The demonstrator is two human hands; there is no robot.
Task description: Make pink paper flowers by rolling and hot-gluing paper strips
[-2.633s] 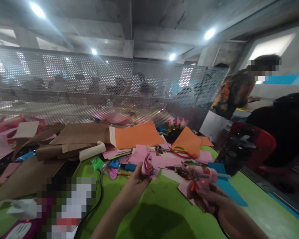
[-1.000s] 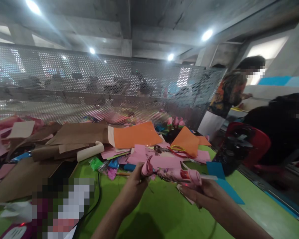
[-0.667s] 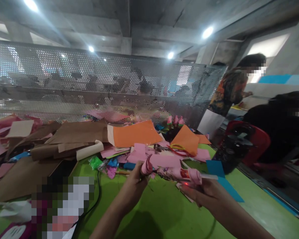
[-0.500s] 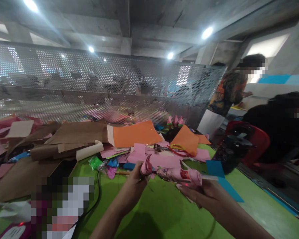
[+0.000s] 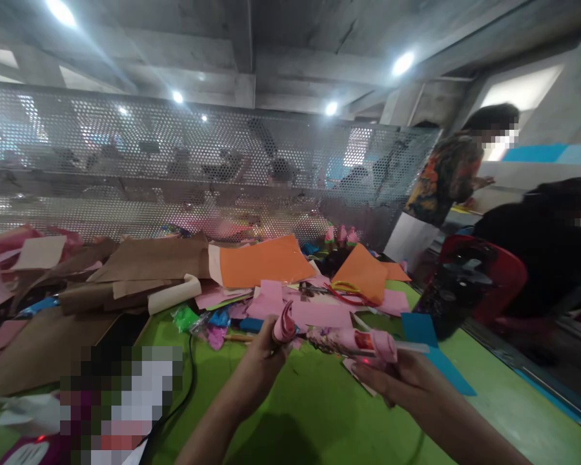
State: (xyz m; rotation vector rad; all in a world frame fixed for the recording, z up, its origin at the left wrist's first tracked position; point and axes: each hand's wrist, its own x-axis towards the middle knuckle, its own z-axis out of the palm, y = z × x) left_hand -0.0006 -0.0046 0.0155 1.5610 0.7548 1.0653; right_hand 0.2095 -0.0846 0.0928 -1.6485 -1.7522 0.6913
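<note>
My left hand is closed around a small rolled piece of pink paper, held upright above the green table. My right hand grips a pink glue gun lying level, its nozzle pointing left toward the pink roll and almost touching it. A small red light glows under the gun. A black cord runs across the table by my left forearm.
Brown, orange and pink paper sheets are piled across the table's far side, with blue sheets at right. A perforated metal screen stands behind. Two people are at right, near a red chair.
The glue gun has swung from tilted up at right to level, nozzle brought close to the pink roll. My left hand has stayed nearly still.
</note>
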